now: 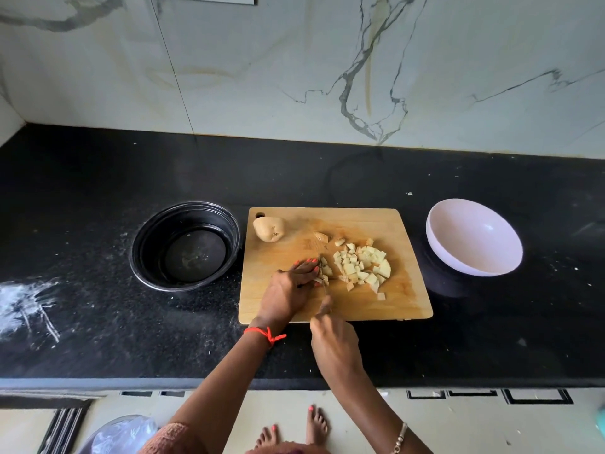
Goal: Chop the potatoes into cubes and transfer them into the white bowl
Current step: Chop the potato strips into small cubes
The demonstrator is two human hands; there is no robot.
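Left hand [289, 286] pins the last pale potato strips [322, 273] on the wooden cutting board [376, 306], right hand [334, 339] clenched round the thin steel knife [322, 273]. Fingertips sit right beside the blade, so one slip means a nick.

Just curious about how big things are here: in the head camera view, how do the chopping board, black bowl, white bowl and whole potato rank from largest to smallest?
1. Chopping board.
2. Black bowl and white bowl: they look much alike, and the wide-angle lens makes ranking them unsure.
3. Whole potato, clearly the smallest.
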